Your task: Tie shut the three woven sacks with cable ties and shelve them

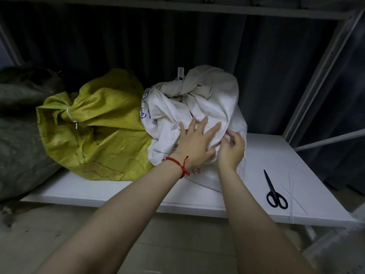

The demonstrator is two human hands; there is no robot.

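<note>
Crumpled white woven sack (213,99), neck cinched by white cable tie (180,79), on white shelf board (118,191) against tied yellow-green woven sack (98,139). Left grip (196,140) spread flat on its cloth; right grip (231,148) pinching a fold. Black-handled scissors (274,191) near, rightward.

Both bare arms reach forward side by side, and the left hand (195,139) lies palm down, fingers straight and fanned wide, pressing on the white sack (213,95), with a red string bracelet (182,164) round its wrist. Right beside it, close enough to touch, the right hand (231,148) shows its back to the camera, fingers curled in, and thumb and fingertips pinch a fold of the cloth.
</note>
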